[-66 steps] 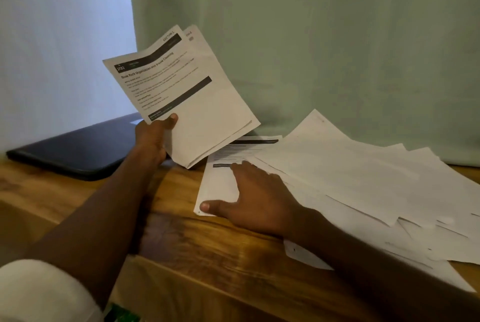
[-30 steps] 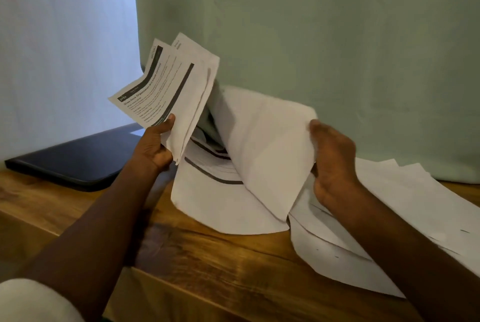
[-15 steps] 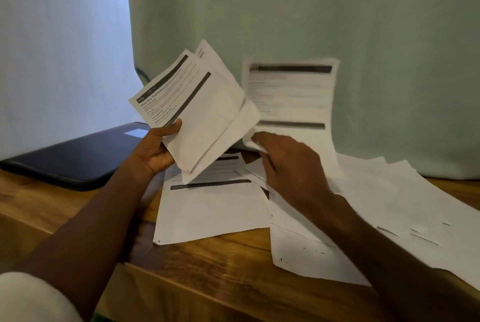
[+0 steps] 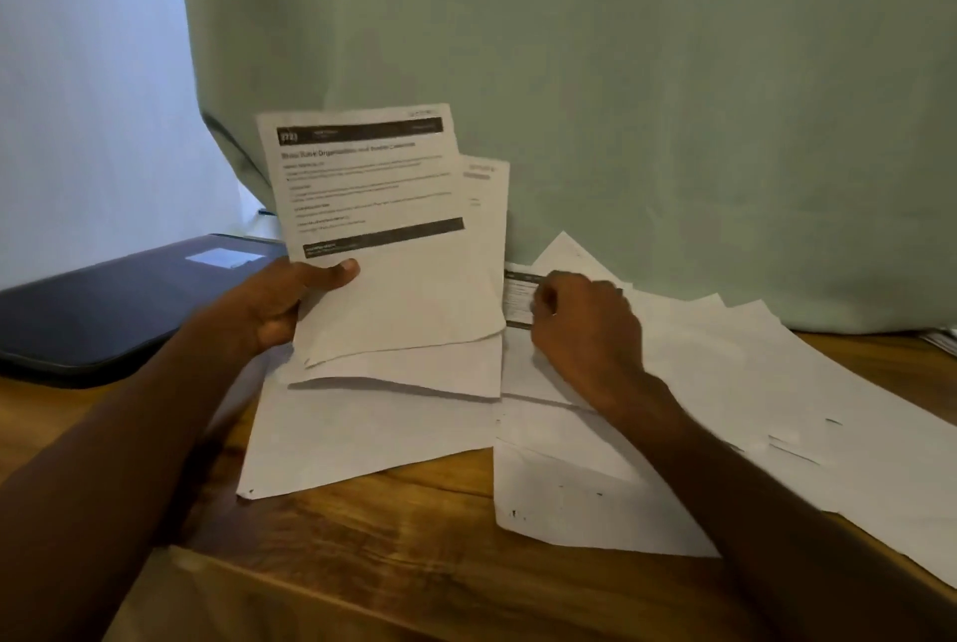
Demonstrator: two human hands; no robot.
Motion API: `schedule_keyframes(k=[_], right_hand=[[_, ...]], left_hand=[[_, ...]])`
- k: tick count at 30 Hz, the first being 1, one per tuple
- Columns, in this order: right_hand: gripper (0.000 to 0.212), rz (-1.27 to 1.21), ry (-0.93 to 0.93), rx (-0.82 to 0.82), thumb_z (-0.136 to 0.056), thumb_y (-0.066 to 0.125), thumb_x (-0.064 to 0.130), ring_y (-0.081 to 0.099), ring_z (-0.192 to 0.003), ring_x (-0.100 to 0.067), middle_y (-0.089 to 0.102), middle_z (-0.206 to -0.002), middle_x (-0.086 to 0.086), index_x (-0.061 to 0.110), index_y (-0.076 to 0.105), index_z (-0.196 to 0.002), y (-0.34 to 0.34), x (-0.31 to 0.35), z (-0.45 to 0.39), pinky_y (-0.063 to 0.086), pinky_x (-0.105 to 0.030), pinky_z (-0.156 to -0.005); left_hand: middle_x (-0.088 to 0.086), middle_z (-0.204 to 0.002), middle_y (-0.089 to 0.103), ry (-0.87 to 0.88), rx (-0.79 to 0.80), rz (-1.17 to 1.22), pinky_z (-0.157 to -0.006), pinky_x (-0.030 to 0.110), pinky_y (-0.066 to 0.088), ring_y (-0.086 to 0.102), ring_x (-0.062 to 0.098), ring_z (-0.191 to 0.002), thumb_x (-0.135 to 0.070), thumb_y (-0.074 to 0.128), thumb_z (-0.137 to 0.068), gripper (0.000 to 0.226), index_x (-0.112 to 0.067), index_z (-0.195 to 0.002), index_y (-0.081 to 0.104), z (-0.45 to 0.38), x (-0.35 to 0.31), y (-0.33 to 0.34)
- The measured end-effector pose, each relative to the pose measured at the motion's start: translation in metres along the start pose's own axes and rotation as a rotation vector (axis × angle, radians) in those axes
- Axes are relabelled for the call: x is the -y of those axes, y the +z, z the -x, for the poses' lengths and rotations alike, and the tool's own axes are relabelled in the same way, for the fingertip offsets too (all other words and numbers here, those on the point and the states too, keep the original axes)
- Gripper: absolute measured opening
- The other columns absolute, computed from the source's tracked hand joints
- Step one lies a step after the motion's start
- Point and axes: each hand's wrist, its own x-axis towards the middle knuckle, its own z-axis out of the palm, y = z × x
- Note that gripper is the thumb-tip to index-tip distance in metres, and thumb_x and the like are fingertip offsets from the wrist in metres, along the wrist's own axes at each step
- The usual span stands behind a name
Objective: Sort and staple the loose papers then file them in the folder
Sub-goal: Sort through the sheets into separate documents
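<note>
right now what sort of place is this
Probably a desk set up for paperwork at home or in an office: a wooden tabletop, loose printed papers, a dark folder, with a pale green curtain behind.

My left hand (image 4: 279, 302) grips a few printed sheets (image 4: 383, 237) upright. My right hand (image 4: 585, 325), fingers curled, rests on the loose papers (image 4: 751, 382) spread right; a dark folder (image 4: 119, 305) lies far left.

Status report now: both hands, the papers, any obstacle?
Left hand grips upright printed white sheets. Right hand curled on loose white papers across wooden table. Dark folder lies closed at left, unobstructed.
</note>
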Motion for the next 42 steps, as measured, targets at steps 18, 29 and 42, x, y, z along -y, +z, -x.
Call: schedule_keyframes(k=[18, 29, 42], right_hand=[[0.082, -0.011, 0.362, 0.220, -0.069, 0.083, 0.065, 0.061, -0.116, -0.033, 0.064, -0.126, -0.010, 0.012, 0.057, -0.126, 0.001, -0.082, -0.032, 0.054, -0.040, -0.093], [0.011, -0.529, 0.382, -0.143, -0.089, 0.065, 0.008, 0.058, -0.069, -0.016, 0.060, -0.074, 0.004, 0.014, 0.062, -0.081, -0.001, -0.093, -0.050, 0.039, -0.023, -0.056], [0.014, -1.159, 0.349, -0.317, -0.098, 0.066, 0.010, 0.064, -0.090, -0.005, 0.068, -0.099, 0.008, 0.020, 0.065, -0.108, -0.026, -0.083, -0.052, 0.048, -0.016, -0.070]], left_hand=[[0.009, -0.122, 0.073, 0.123, -0.264, -0.134, -0.102, 0.056, 0.052, 0.068, 0.034, -0.114, -0.003, 0.081, -0.077, 0.056, -0.011, -0.131, 0.066, -0.010, 0.010, 0.009], [0.011, -0.124, 0.072, 0.172, -0.203, -0.134, -0.093, 0.045, 0.059, 0.070, 0.029, -0.113, 0.004, 0.067, -0.091, 0.047, -0.006, -0.135, 0.060, -0.007, 0.009, 0.034], [0.007, -0.123, 0.073, 0.224, -0.158, -0.046, -0.083, 0.041, 0.063, 0.072, 0.026, -0.110, -0.007, 0.071, -0.082, 0.050, -0.018, -0.130, 0.062, -0.002, 0.004, 0.035]])
